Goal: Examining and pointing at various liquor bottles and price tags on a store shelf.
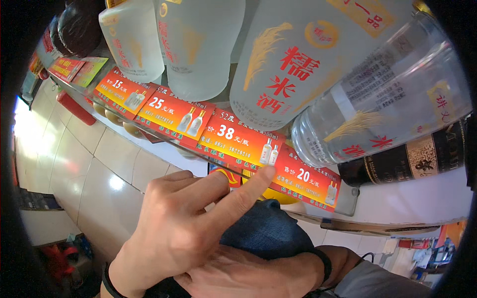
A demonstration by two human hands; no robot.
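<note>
My left hand [176, 226] stretches its index finger toward the lower edge of a red and yellow price card [248, 144]; its other fingers curl loosely, and nothing shows in them. The fingertip overlaps the card's lower right end, but I cannot tell if it touches. Beneath my left hand crosses my right hand [248, 275], its fingers hidden. Dark blue fabric [268, 231] bulges behind both hands; whether it is a cloth or clothing is unclear. Beyond the card stands a large frosted bottle [258, 94], with a clear glass bottle [318, 141] to its right.
Smaller frosted bottles [131, 44] line the glass shelf farther left, above more price cards [117, 92]. A black and gold box [417, 156] lies at the right. Below the shelf edge [348, 211] is a tiled floor [104, 174], with a red cylinder [77, 107] at the far left.
</note>
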